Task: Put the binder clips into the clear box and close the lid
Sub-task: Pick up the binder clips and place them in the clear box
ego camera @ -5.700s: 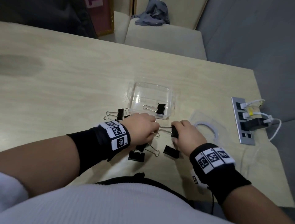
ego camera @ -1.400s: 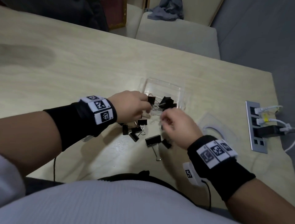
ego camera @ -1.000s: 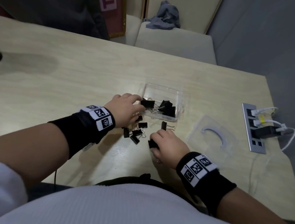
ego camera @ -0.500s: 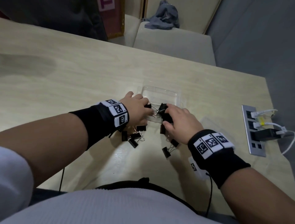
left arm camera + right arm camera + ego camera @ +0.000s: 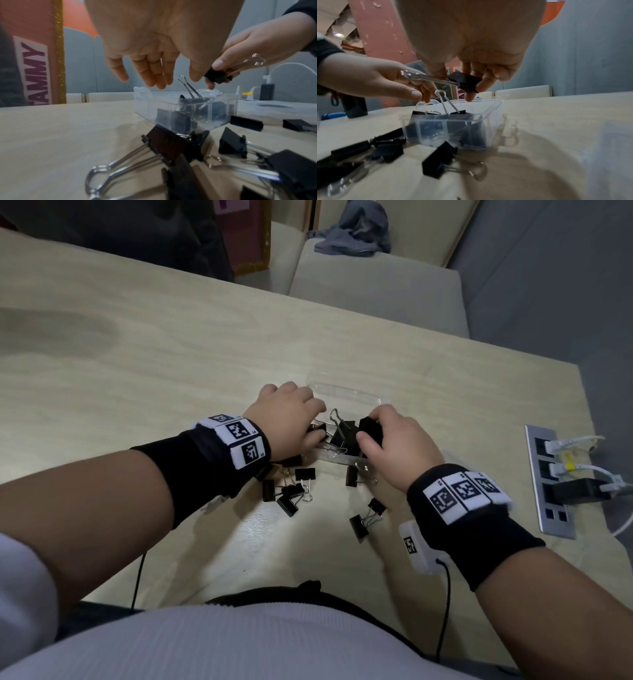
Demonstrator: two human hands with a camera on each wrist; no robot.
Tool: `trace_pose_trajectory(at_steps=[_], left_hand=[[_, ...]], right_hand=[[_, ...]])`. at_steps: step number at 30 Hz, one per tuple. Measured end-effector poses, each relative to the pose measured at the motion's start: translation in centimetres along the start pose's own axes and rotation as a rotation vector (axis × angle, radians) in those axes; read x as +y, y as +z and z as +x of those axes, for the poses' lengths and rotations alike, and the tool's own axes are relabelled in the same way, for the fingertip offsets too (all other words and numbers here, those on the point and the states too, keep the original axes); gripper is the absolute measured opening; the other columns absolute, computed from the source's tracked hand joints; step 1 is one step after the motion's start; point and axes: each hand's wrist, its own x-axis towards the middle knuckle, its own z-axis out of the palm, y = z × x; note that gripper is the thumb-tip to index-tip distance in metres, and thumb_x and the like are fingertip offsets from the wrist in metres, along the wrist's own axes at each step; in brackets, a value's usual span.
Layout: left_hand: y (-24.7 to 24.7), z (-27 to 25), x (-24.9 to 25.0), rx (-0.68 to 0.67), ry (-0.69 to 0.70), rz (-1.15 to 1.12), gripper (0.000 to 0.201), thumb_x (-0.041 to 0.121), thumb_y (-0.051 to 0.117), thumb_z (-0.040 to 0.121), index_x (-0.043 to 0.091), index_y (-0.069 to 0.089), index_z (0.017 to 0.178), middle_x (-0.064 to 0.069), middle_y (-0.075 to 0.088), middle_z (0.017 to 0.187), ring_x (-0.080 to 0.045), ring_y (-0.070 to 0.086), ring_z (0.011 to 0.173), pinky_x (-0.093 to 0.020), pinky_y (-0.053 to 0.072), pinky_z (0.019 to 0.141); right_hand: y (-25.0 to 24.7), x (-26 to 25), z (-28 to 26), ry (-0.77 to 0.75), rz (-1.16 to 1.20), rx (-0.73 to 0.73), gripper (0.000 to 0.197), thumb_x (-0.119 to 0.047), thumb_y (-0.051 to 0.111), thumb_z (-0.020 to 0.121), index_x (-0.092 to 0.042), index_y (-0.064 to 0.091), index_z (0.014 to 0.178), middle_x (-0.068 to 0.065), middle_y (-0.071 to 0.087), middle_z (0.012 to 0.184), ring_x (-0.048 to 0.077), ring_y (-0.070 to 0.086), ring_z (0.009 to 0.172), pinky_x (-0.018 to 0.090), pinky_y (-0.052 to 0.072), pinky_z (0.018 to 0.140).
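Both hands are right over the clear box (image 5: 346,392), which sits about mid-table (image 5: 171,354) with a bunch of black binder clips already piled inside. The right hand (image 5: 399,445) is pinching one more clip (image 5: 465,83) by its black body between thumb and fingers, holding it just above the box's open top, wire handles sticking out toward 9 o'clock. The left hand (image 5: 287,419) hangs over the box's 9 o'clock side with its fingers loose and pretty much straight, gripping nothing. More clips are scattered on the table at the box's 6 to 7 o'clock: a little cluster (image 5: 287,491) under the left wrist and a couple more (image 5: 364,517) nearer the right wrist. The lid (image 5: 274,108) is lying flat on the table at the box's 3 o'clock, so the box isn't closed.
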Motion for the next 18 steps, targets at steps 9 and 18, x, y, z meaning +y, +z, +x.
trace_pose_trajectory(at_steps=[9, 18], left_hand=[[0.3, 0.0, 0.2, -0.109, 0.228, 0.148, 0.048, 0.044, 0.045, 0.092, 0.032, 0.046, 0.138, 0.011, 0.039, 0.15, -0.017, 0.028, 0.142, -0.056, 0.018, 0.112], [1.2, -0.3, 0.9, -0.189, 0.217, 0.145, 0.057, 0.056, 0.042, 0.091, 0.039, 0.032, 0.144, 0.011, 0.036, 0.151, -0.021, 0.027, 0.141, -0.057, 0.016, 0.113]], right_hand=[[-0.3, -0.3, 0.7, 0.177, 0.018, 0.021, 0.029, -0.037, 0.047, 0.087, -0.019, 0.049, 0.11, 0.003, 0.057, 0.089, 0.032, 0.055, 0.092, 0.04, 0.05, 0.075], [0.8, 0.4, 0.6, 0.146, -0.04, -0.003, 0.027, -0.037, 0.054, 0.086, -0.02, 0.051, 0.108, 0.006, 0.064, 0.105, 0.03, 0.054, 0.099, 0.04, 0.047, 0.079]])
